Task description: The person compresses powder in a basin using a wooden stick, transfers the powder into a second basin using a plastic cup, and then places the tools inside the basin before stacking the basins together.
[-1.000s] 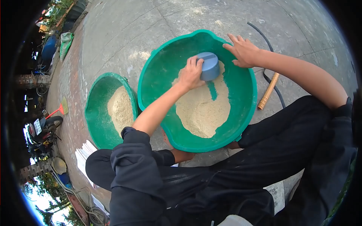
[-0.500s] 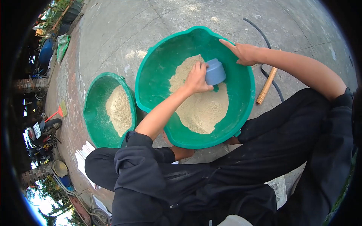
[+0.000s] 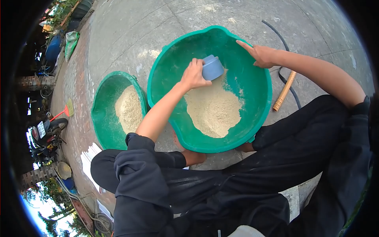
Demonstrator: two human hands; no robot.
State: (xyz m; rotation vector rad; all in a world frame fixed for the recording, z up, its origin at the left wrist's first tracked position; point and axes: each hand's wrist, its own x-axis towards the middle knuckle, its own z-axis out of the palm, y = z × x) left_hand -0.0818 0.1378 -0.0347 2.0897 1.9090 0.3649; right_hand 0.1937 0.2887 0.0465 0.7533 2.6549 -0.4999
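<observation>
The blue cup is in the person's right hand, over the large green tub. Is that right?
Not quite: the hand is wrong. The head view shows the left hand holding the blue cup over the large green tub; the right hand is at the tub's rim.

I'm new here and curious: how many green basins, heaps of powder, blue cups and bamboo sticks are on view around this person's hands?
Green basins: 2, a large basin and a smaller basin
Powder heaps: 2, one in the large basin, one in the smaller
Blue cups: 1, the blue cup in the left hand
Bamboo sticks: 1, the bamboo stick on the ground
Total: 6
</observation>
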